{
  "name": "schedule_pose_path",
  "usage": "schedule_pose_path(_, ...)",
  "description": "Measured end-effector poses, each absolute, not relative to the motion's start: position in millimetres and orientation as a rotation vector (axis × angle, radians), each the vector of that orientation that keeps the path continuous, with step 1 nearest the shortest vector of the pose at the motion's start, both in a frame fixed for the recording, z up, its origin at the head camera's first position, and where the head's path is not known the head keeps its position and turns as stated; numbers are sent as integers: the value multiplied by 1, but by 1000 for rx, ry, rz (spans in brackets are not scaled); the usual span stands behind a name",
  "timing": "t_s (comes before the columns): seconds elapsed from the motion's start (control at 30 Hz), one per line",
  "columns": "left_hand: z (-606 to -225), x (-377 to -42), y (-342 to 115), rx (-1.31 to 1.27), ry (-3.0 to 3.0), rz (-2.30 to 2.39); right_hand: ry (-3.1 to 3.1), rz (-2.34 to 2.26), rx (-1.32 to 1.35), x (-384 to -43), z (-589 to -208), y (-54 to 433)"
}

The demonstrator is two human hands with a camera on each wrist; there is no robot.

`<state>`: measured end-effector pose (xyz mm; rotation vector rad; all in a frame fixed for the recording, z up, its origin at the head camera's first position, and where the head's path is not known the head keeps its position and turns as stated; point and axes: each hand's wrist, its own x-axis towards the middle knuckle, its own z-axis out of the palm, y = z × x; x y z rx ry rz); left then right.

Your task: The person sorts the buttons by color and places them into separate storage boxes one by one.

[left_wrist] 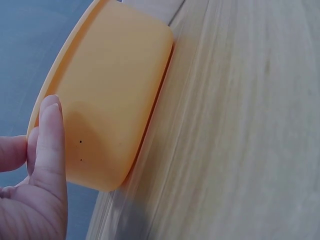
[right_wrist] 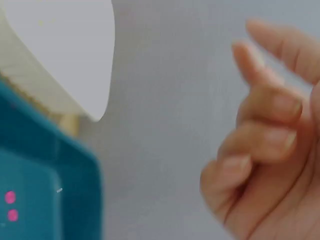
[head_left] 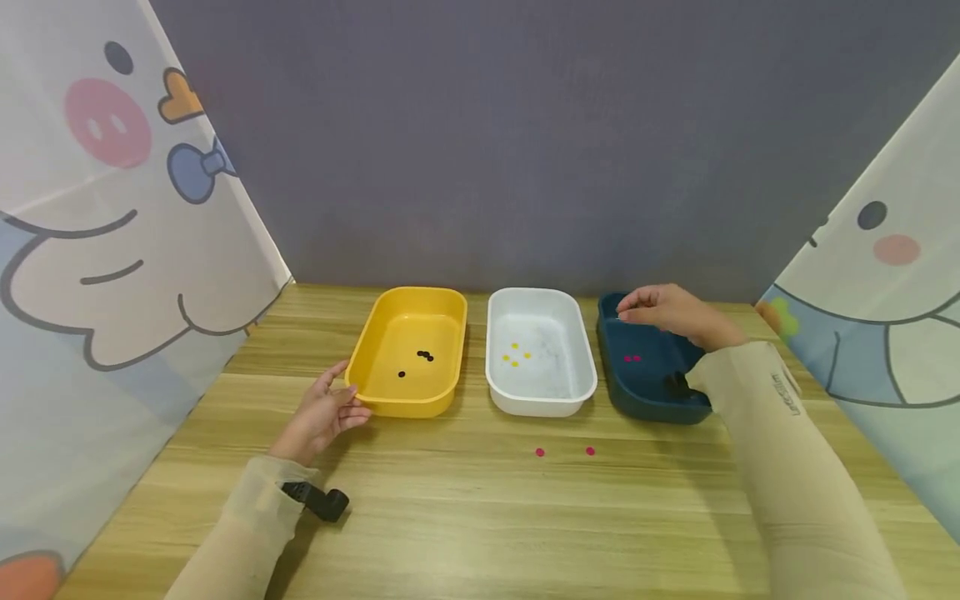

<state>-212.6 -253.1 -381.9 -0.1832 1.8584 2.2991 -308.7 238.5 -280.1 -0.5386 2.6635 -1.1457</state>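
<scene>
At the near left corner of a yellow tray (head_left: 405,408), my left hand (head_left: 321,417) grips the rim between thumb and fingers. Several small black discs (head_left: 425,356) lie inside that tray. In the left wrist view a finger (left_wrist: 50,145) lies against the outer wall, with the thumb at the rim. My right hand (head_left: 671,312) hovers over the far part of a dark blue tray (head_left: 652,408), which holds two small magenta discs (head_left: 632,358). In the right wrist view a gap shows between its thumb and index fingertips, with nothing held, and the other fingers curl loosely.
Between the two trays stands a white tray (head_left: 540,407) with several small yellow discs (head_left: 515,355). Two magenta discs, one left (head_left: 540,452) and one right (head_left: 590,451), lie on the wooden table (head_left: 480,525) in front. A grey panel (head_left: 487,142) rises behind the trays.
</scene>
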Motion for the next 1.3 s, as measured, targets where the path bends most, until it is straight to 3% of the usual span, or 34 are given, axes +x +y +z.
schedule_pose_path(0.23, -384, -214, -253, -184, 1881, 2277, 2530, -1195, -1059, -277, -270, 212)
schedule_pose_path(0.5, -385, -214, -252, -180, 1845, 2312, 2548, -1171, -1318, -265, -280, 201)
schedule_pose_path(1.1, -388, -209, -259, -199, 1797, 2337, 2928, -91, -1261, -252, -340, 180)
schedule_pose_path(1.3, -388, -205, -264, -185, 1813, 2339, 2870, -18, -1328, -245, -363, 176)
